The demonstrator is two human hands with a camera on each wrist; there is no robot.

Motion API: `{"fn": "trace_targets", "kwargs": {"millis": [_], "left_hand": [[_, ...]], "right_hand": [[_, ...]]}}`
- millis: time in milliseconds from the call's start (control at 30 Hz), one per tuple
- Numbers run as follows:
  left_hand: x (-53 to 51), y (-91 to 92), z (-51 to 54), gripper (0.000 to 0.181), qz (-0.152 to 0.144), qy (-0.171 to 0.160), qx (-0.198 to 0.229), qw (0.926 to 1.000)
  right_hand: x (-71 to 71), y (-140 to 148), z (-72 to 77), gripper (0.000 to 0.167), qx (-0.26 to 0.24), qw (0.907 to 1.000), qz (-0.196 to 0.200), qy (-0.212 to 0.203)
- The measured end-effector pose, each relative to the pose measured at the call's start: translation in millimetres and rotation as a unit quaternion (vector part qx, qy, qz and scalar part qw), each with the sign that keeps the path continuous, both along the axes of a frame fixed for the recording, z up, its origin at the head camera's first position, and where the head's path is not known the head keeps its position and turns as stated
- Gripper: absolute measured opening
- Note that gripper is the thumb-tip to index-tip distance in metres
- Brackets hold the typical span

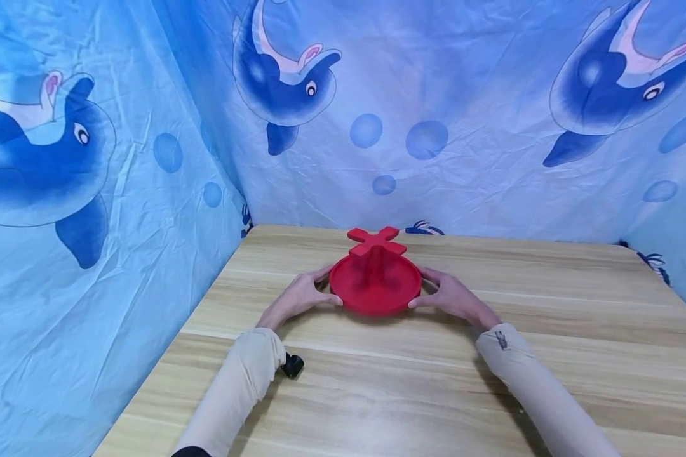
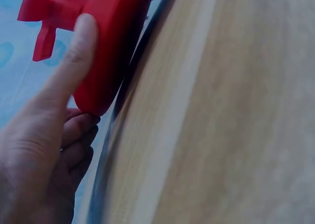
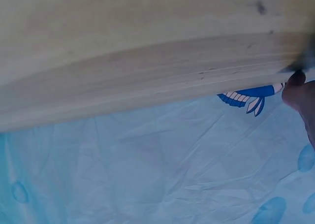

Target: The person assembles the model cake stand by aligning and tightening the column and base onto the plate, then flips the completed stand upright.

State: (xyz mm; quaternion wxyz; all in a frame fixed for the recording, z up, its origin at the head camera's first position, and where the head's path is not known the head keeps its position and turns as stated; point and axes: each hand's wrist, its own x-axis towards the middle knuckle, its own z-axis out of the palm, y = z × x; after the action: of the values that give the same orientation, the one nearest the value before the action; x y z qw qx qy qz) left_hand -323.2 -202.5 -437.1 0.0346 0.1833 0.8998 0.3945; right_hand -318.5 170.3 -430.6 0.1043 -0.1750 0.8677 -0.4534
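Note:
A red round tray (image 1: 351, 293) with a raised rim has a post at its centre, topped by a flat X-shaped piece (image 1: 376, 241). My left hand (image 1: 302, 293) grips the tray's left side. In the left wrist view, the left thumb (image 2: 81, 44) lies against the red side wall, and the other fingers curl at its lower edge. On the opposite side my right hand (image 1: 450, 297) holds the rim between thumb and fingers. The right wrist view catches only a little of the right hand (image 3: 302, 98) at its edge; the tray's underside is hidden.
The tray is over the far part of a wood-grain table (image 1: 377, 393). Blue cloth (image 1: 463, 203) printed with dolphins hangs behind the table and along its sides. A small black device (image 1: 293, 365) sits at the left sleeve's cuff.

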Motion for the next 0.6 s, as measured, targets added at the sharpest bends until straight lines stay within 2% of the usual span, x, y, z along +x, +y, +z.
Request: {"fn": "trace_targets", "kwargs": {"millis": [167,367,600], "left_hand": [[1.6,8.2,5.5,0.091,0.016,-0.016,0.040,0.9989],[6.6,18.8,16.0,0.086,0.022,-0.042,0.070,0.9964],[13.5,29.1,39.5,0.089,0.029,-0.045,0.050,0.9973]], "right_hand": [[6.1,9,8.5,0.093,-0.029,0.9996,-0.002,0.001],[13.2,16,19.9,0.084,-0.059,0.9971,-0.047,-0.013],[21.6,15,32.6,0.084,-0.068,0.9938,-0.081,-0.033]]}}
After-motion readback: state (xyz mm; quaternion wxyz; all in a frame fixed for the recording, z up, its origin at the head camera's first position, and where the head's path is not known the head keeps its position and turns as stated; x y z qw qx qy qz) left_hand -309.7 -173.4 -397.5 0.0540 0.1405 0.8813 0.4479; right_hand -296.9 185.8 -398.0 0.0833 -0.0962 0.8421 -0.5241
